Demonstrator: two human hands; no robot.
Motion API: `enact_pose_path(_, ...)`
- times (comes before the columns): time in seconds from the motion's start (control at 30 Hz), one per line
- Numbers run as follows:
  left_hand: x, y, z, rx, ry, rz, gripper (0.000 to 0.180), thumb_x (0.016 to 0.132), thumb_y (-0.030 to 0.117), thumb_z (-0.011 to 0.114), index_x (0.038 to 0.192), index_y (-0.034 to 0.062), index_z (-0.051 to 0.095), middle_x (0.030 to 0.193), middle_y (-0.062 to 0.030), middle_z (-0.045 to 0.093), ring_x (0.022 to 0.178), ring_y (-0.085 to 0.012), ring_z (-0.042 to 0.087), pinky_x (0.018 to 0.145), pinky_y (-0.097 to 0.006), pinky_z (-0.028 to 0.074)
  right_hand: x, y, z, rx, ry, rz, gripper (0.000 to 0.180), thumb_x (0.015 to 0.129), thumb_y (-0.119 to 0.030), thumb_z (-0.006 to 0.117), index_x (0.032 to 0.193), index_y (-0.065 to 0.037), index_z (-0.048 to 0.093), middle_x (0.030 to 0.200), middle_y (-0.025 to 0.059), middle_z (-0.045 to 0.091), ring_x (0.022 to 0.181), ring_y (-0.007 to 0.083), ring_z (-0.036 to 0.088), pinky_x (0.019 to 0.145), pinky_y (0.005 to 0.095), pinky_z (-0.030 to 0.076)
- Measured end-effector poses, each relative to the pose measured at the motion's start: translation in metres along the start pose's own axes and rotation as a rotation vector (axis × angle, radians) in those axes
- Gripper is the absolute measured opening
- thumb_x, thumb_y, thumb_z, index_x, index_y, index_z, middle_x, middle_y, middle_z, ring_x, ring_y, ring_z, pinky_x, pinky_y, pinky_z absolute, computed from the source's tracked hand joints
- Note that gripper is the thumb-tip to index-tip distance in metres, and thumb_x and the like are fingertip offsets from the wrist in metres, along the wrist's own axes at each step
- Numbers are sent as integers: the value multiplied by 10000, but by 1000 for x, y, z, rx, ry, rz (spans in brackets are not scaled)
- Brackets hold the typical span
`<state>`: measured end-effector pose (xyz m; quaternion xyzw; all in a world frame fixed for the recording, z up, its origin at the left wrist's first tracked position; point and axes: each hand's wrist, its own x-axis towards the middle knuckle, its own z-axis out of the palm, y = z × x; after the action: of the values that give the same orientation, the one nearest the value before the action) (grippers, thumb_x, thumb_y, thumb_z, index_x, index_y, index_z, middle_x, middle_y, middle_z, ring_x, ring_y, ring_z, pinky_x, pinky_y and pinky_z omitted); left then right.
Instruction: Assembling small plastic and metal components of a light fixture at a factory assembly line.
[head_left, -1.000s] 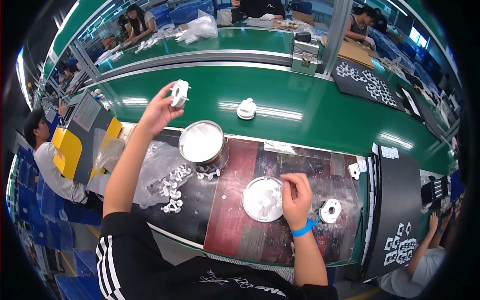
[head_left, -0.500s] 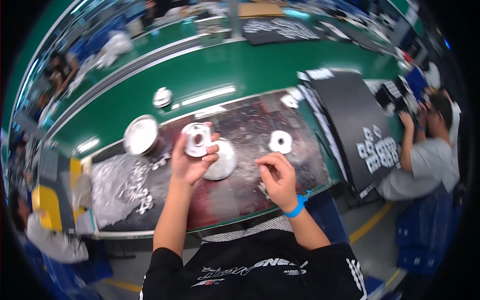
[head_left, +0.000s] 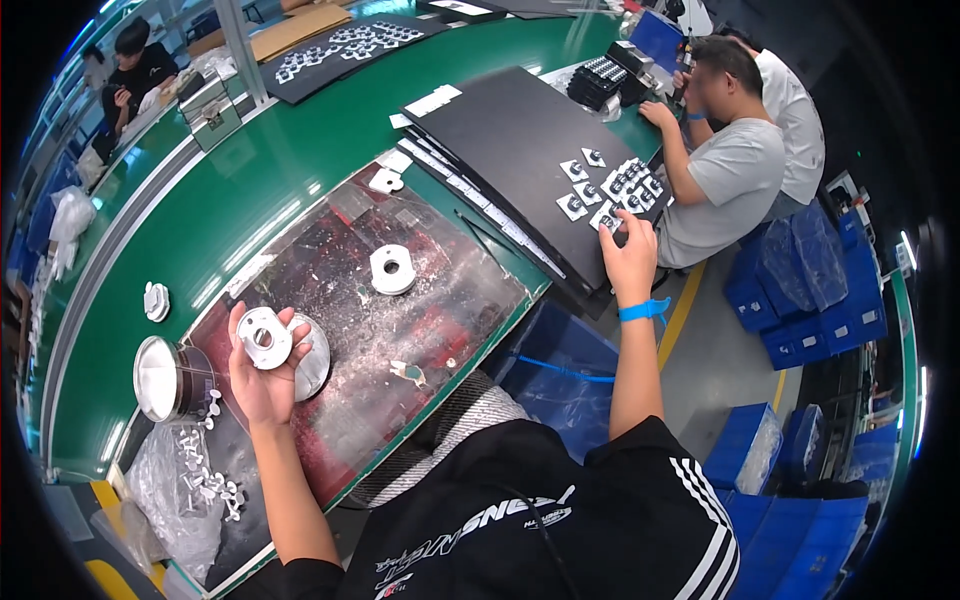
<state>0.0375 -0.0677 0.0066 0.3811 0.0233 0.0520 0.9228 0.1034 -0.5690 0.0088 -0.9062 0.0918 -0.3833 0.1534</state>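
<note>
Presently, the left hand [head_left: 262, 370] is cupped, palm up, gripping a white round flanged part [head_left: 264, 338] above the dark work mat [head_left: 420, 300]. A metal dish [head_left: 312, 357] lies just beside it. The right hand [head_left: 630, 255] reaches out to the black tray [head_left: 520, 140], fingers curled over small white parts [head_left: 605, 190]; whether it grips one cannot be told.

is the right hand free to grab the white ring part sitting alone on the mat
Probably yes. The right hand looks empty, resting at the small parts on the black tray, and nothing lies between it and the white ring part. The left hand holds another disc.
</note>
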Motion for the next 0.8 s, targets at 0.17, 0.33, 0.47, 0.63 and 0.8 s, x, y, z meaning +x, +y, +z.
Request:
enact_pose_path(0.17,-4,1,-10,-75,-79,15,577,943,343,529,1447,156,319,1218,-252,582,975,-392,661,689,-405,575,8,7,5,16,-83,26,231,759,-165,775,935,-40,692,855,108,604,841,303,581,785,412,470)
enact_pose_path(0.33,-14,7,-8,89,-15,54,776,799,52,655,1456,162,255,1218,-213,561,903,-330,681,544,-298,522,3,-66,-8,338,-165,-40,239,753,-65,761,974,-26,681,862,81,597,777,195,573,683,306,471)
enact_pose_path(0.47,-14,7,-2,165,27,74,825,772,-24,698,1433,185,249,1191,-212,556,835,-309,693,531,-271,524,-22,-172,-8,673,-392,-234,279,715,-43,780,970,-47,668,1010,79,613,909,209,606,714,296,489)
enact_pose_path(0.63,-6,-7,-6,213,-11,223,846,736,-29,767,1383,170,259,1179,-198,572,915,-328,678,827,-441,584,-61,-274,12,1007,-614,-562,287,706,-5,769,970,-26,661,1060,116,629,926,240,628,746,320,528)
enact_pose_path(0.8,-8,-5,-4,389,61,327,784,738,-67,763,1329,150,295,1121,-139,609,1062,-208,600,909,-353,523,-75,-320,23,1110,-746,-642,282,735,-18,745,993,-21,631,1023,130,622,928,303,636,778,357,534)
